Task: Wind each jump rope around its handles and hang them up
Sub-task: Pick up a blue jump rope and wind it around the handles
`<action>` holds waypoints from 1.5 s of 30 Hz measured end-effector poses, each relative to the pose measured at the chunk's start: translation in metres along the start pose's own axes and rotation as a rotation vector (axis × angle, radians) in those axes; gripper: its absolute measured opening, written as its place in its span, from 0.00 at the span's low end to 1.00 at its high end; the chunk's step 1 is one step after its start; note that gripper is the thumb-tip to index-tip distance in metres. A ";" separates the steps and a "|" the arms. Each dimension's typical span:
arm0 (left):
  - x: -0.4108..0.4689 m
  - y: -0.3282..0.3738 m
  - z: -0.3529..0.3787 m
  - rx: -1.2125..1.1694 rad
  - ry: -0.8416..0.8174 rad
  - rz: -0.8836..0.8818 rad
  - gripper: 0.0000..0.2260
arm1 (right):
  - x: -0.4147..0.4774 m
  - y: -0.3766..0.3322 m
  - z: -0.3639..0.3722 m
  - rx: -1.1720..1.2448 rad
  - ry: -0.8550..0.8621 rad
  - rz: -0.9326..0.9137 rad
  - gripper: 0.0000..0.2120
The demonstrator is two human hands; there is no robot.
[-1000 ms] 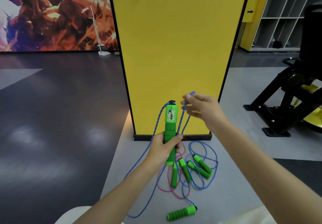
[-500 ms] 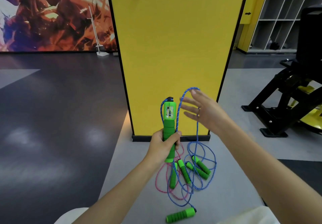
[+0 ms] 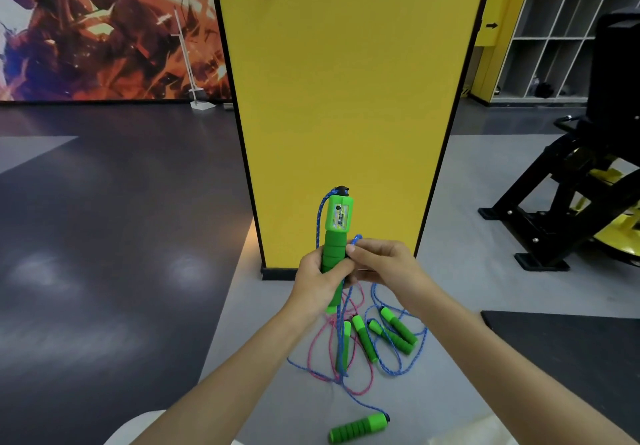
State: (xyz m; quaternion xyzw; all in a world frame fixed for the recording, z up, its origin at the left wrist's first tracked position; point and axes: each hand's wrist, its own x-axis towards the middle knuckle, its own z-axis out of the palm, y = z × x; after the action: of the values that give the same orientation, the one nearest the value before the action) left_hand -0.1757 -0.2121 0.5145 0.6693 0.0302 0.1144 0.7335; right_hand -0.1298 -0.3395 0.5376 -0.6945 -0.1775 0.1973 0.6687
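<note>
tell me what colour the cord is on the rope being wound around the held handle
Blue, with a speckled weave. The head view shows the cord looping beside the green handle.

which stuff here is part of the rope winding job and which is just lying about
Part of the job:
- green counter handle in left hand
- blue rope pinched by right hand
- loose green handle
- tangled ropes and handles on the floor

Just lying about:
- yellow pillar
- black gym machine
- cubby shelves

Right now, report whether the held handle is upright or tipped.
Upright: the green handle stands in the left hand, counter end up.
</note>
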 end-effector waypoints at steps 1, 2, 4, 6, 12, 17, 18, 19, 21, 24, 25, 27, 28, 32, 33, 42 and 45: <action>0.000 -0.002 -0.001 -0.006 0.005 -0.006 0.03 | 0.002 -0.002 0.001 -0.026 0.025 -0.016 0.08; -0.001 -0.003 -0.001 -0.018 0.008 -0.018 0.02 | 0.004 -0.004 0.002 -0.045 0.049 -0.029 0.07; -0.003 -0.005 -0.001 -0.046 0.020 -0.051 0.03 | 0.009 -0.009 0.003 -0.067 0.093 -0.054 0.08; -0.004 -0.006 -0.001 -0.032 0.027 -0.064 0.05 | 0.015 -0.016 0.003 -0.095 0.133 -0.074 0.06; -0.007 -0.009 -0.005 0.005 0.014 -0.076 0.07 | 0.028 -0.048 -0.002 -0.129 0.200 -0.150 0.04; -0.006 -0.012 -0.006 -0.012 0.004 -0.077 0.08 | 0.033 -0.073 -0.005 -0.137 0.245 -0.207 0.06; -0.007 -0.012 -0.006 -0.005 -0.002 -0.075 0.08 | 0.033 -0.078 -0.005 -0.141 0.252 -0.218 0.06; -0.007 -0.013 -0.006 0.003 -0.006 -0.073 0.09 | 0.034 -0.085 -0.006 -0.143 0.258 -0.232 0.07; -0.009 -0.016 -0.005 0.015 -0.013 -0.071 0.09 | 0.036 -0.099 -0.010 -0.138 0.280 -0.270 0.07; -0.010 -0.019 -0.005 0.029 -0.017 -0.071 0.08 | 0.037 -0.123 -0.016 -0.141 0.316 -0.338 0.08; -0.011 -0.020 -0.005 0.034 -0.019 -0.073 0.08 | 0.036 -0.131 -0.018 -0.140 0.324 -0.361 0.08; -0.011 -0.021 -0.006 0.045 -0.025 -0.074 0.09 | 0.035 -0.145 -0.023 -0.114 0.349 -0.415 0.05; -0.012 -0.021 -0.006 0.047 -0.027 -0.073 0.10 | 0.034 -0.152 -0.025 -0.090 0.371 -0.445 0.04; -0.014 -0.018 -0.005 0.042 -0.021 -0.050 0.09 | 0.033 -0.161 -0.035 0.103 0.424 -0.469 0.04; -0.014 -0.016 -0.004 0.040 -0.024 -0.043 0.09 | 0.034 -0.156 -0.036 0.165 0.391 -0.425 0.04; -0.009 -0.002 0.002 0.002 -0.028 -0.014 0.07 | 0.027 -0.068 -0.019 0.249 0.065 -0.056 0.16; -0.007 0.001 0.003 -0.003 -0.005 -0.001 0.08 | 0.019 -0.045 -0.008 0.173 0.006 0.020 0.14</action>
State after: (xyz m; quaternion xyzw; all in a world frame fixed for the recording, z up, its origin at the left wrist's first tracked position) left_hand -0.1821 -0.2160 0.5150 0.6683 0.0286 0.1125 0.7348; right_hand -0.1082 -0.3348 0.5817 -0.6363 -0.1508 0.2163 0.7249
